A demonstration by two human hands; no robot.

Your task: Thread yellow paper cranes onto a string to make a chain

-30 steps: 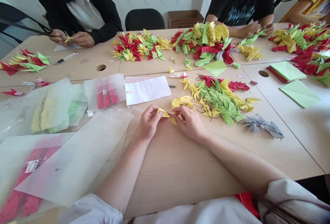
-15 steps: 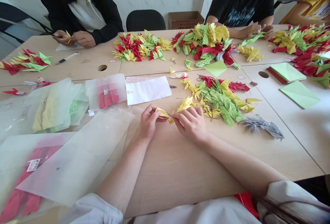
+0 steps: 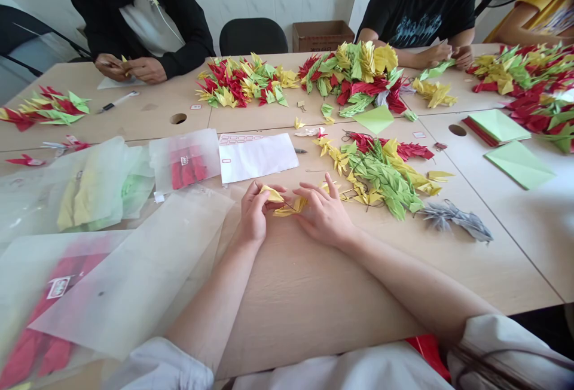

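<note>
My left hand (image 3: 255, 213) pinches a folded yellow paper crane (image 3: 271, 194) between thumb and fingers. A dark thread (image 3: 288, 204) runs from it toward more yellow paper cranes (image 3: 289, 210) on the right. Around these strung cranes my right hand (image 3: 325, 213) is loosely closed, thumb below and one finger raised; its exact grip is partly hidden. Just beyond the right hand lie bunches of green paper cranes (image 3: 388, 180), with yellow and red ones beside them. A grey tassel-like bundle (image 3: 457, 219) rests to their right.
Translucent plastic sleeves (image 3: 134, 276) with red, yellow and green paper cover the left side. A white paper sheet (image 3: 260, 158) lies ahead. Crane heaps (image 3: 244, 79) line the far side, where other people work. Green square paper (image 3: 520, 164) sits at right.
My right hand has loosened from its pinch on the thread, its fingers spreading around the yellow cranes. The strung cranes now lie closer between my hands; the left hand shifted slightly left.
</note>
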